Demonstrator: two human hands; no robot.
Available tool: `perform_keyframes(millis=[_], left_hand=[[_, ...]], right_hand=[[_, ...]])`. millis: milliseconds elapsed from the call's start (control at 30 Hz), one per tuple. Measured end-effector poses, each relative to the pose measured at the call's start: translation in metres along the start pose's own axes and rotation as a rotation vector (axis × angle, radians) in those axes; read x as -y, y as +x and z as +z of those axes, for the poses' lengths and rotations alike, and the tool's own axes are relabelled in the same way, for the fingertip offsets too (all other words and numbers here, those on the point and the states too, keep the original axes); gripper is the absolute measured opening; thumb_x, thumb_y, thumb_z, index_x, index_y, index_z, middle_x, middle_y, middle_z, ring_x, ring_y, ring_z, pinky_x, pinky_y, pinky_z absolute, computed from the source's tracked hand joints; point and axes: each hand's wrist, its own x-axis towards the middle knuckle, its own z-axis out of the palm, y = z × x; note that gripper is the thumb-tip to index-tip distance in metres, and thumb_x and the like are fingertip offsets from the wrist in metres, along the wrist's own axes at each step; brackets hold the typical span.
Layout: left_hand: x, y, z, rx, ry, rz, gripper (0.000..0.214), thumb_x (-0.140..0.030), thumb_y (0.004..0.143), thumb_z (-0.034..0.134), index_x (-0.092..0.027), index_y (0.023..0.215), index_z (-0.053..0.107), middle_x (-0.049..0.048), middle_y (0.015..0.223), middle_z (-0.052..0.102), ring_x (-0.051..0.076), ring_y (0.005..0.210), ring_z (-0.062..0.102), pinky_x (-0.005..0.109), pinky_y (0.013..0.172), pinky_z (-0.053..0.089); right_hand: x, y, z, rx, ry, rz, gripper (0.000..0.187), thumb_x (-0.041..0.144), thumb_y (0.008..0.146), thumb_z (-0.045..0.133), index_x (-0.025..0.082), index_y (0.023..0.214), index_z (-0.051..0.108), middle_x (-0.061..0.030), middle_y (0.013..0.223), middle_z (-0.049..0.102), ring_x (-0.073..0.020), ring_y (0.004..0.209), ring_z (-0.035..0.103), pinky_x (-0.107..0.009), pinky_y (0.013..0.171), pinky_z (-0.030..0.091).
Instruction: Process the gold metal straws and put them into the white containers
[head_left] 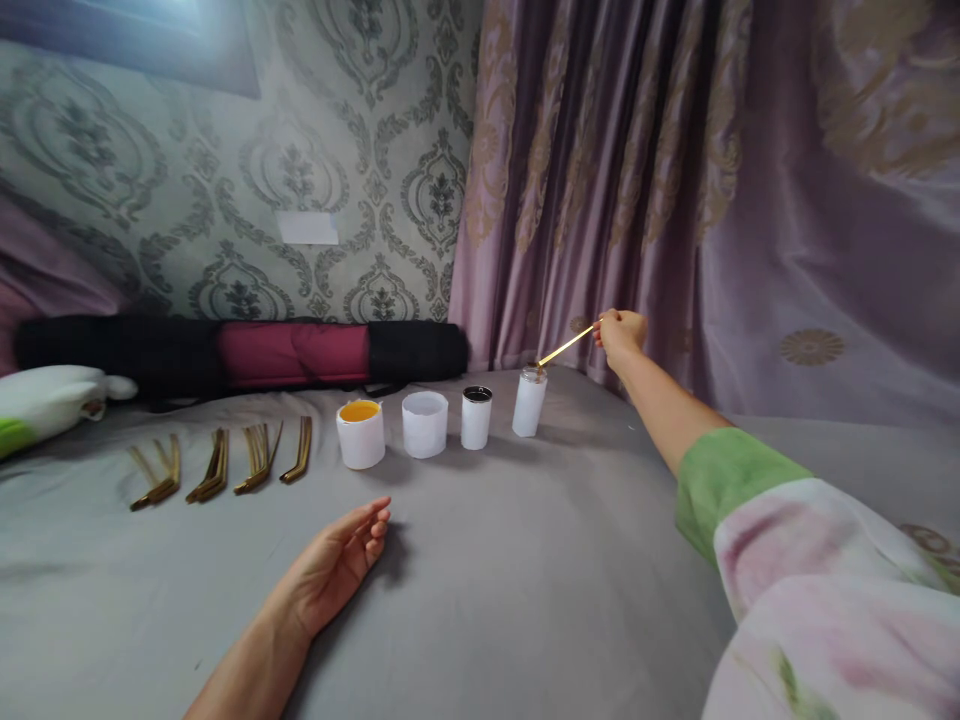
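My right hand (621, 336) reaches far out and pinches the end of a thin gold straw (568, 347). The straw's other end dips into the mouth of the rightmost white container (529, 402). It stands in a row with a small dark-topped white cup (475, 417), a wider white cup (424, 424) and a white cup with yellow inside (360, 433). My left hand (339, 563) rests on the grey sheet (525, 580), palm up, fingers loosely apart, holding nothing.
Several groups of bent gold straws (217, 470) lie in a line on the sheet at the left. A black and maroon roll (247, 352) lies along the patterned wall. A white and green soft toy (45, 400) sits far left. Purple curtains (675, 180) hang at the right.
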Motion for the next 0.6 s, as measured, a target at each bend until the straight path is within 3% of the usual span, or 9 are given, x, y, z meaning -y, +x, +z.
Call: perform_keyframes(millis=[600], left_hand=[[0.000, 0.000, -0.002, 0.019, 0.010, 0.006, 0.019, -0.003, 0.076, 0.049, -0.005, 0.094, 0.056, 0.0052, 0.073, 0.056, 0.006, 0.055, 0.053, 0.017, 0.046, 0.048]], right_hand=[[-0.007, -0.012, 0.013, 0.139, -0.053, -0.069, 0.020, 0.022, 0.075, 0.048, 0.011, 0.065, 0.061, -0.0023, 0.048, 0.055, -0.0065, 0.035, 0.046, -0.015, 0.032, 0.035]])
